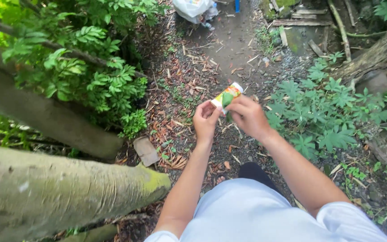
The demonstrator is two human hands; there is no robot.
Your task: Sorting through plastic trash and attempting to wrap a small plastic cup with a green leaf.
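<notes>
A small tube-shaped packet (228, 95), white with orange and green print, is held out in front of me over a dirt path. My left hand (205, 120) pinches its lower end from the left. My right hand (249, 115) grips it from the right, fingers curled over the green part. Both hands meet at the packet, roughly at chest height. My white shirt fills the bottom of the view.
Thick mossy tree trunks (45, 188) lie at the left. Leafy shrubs (90, 67) stand at the upper left and low green plants (332, 116) at the right. A white plastic bag (192, 9) sits far up the path. A flat stone (145, 150) lies among dry leaves.
</notes>
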